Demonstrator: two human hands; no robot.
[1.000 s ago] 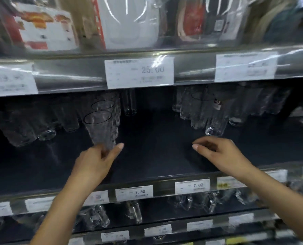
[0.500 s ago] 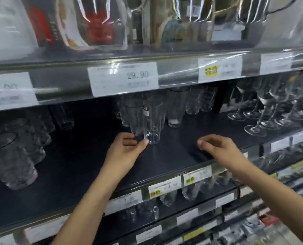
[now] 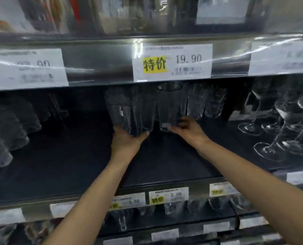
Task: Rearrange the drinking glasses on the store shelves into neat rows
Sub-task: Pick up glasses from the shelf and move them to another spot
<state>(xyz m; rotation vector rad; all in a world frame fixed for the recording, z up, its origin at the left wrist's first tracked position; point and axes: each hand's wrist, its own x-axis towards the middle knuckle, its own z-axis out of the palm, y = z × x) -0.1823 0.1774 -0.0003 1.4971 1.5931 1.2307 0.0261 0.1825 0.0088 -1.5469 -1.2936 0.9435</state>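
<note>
Both your hands have closed in on the tall clear tumblers [image 3: 134,110] deep on the dark shelf [image 3: 76,165] — left hand [image 3: 127,140] cupping one base, right hand [image 3: 187,129] pinching the next — likely slick, brittle glass, so grip low around the walls.

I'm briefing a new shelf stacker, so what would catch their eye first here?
Two hands at mid-shelf: the left hand grips one clear tumbler by its base, the right hand the neighbouring tumbler. Above them hangs a yellow-marked 19.90 price tag; wine glasses stand at right.
</note>
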